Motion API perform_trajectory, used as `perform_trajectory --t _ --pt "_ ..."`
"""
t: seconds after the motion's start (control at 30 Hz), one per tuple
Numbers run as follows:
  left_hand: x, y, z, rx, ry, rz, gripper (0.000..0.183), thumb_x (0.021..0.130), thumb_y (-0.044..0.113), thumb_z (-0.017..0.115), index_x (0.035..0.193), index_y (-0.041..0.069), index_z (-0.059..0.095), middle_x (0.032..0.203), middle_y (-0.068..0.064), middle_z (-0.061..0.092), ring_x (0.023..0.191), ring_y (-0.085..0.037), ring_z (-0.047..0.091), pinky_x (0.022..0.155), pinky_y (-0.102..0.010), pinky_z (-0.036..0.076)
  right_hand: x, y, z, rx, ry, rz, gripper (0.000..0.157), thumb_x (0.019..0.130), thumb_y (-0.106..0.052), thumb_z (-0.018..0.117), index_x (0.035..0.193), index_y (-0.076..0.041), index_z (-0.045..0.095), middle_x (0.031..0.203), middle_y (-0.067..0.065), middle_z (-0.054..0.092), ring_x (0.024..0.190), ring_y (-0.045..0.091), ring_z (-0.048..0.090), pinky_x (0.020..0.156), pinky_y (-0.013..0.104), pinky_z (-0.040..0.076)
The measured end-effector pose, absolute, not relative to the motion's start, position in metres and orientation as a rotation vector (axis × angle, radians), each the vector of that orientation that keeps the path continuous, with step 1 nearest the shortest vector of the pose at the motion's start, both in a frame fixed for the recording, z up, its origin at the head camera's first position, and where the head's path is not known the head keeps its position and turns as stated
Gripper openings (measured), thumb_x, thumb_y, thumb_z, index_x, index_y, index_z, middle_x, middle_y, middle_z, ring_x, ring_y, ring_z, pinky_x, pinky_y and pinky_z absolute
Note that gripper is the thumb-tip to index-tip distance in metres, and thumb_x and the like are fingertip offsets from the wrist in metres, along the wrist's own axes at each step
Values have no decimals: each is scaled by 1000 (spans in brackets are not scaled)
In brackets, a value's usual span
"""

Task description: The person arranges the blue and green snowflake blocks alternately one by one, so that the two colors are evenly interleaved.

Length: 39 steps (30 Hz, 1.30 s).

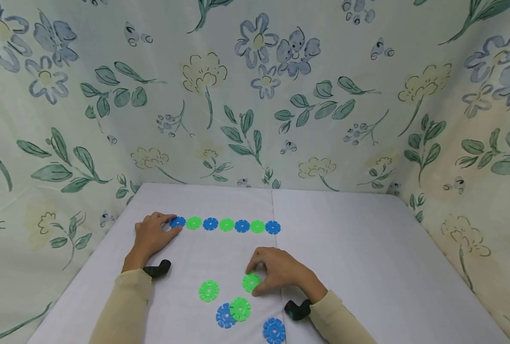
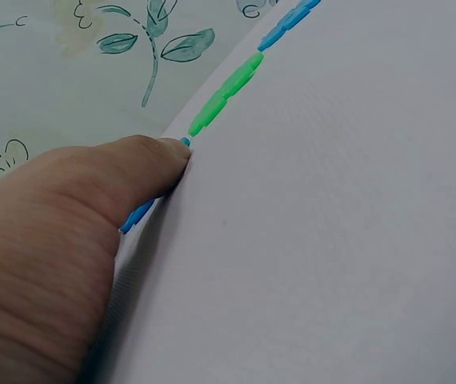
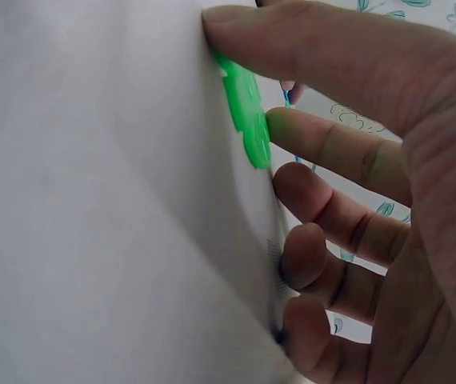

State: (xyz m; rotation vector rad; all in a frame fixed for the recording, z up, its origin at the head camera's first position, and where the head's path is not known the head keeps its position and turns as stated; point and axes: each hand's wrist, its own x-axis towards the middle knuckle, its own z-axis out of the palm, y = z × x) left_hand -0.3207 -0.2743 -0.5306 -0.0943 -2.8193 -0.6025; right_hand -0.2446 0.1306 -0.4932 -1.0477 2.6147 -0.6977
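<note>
Several notched plastic building discs, blue and green in turn, lie flat in a straight row across the back of the table. My left hand (image 1: 153, 234) pinches the blue disc (image 1: 179, 221) at the row's left end; in the left wrist view the thumb (image 2: 160, 164) covers much of it. Nearer the front, my right hand (image 1: 282, 268) has thumb and index finger at opposite edges of a loose green disc (image 1: 250, 283), low at the tabletop. Seen from the right wrist, this green disc (image 3: 246, 116) is edge-on between them, the other fingers loosely curled.
Left of the right hand lies a green disc (image 1: 209, 290). Another green disc (image 1: 240, 309) overlaps a blue disc (image 1: 224, 316), and a further blue disc (image 1: 274, 330) is at the front. Floral curtain (image 1: 220, 119) surrounds the white tabletop (image 1: 345, 253) at back and sides.
</note>
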Motion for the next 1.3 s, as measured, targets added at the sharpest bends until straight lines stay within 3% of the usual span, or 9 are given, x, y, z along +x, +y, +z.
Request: perform_trajectory --t 1.3 --pt "-319 -274 -531 -94 -2822 -602 56 90 50 69 134 16 64 128 -20 60 117 -42 52 88 -59 32 -243 127 -493 -1128 2727 -593 40 69 -51 87 103 -37 70 100 -26 64 83 -3 55 76 20 47"
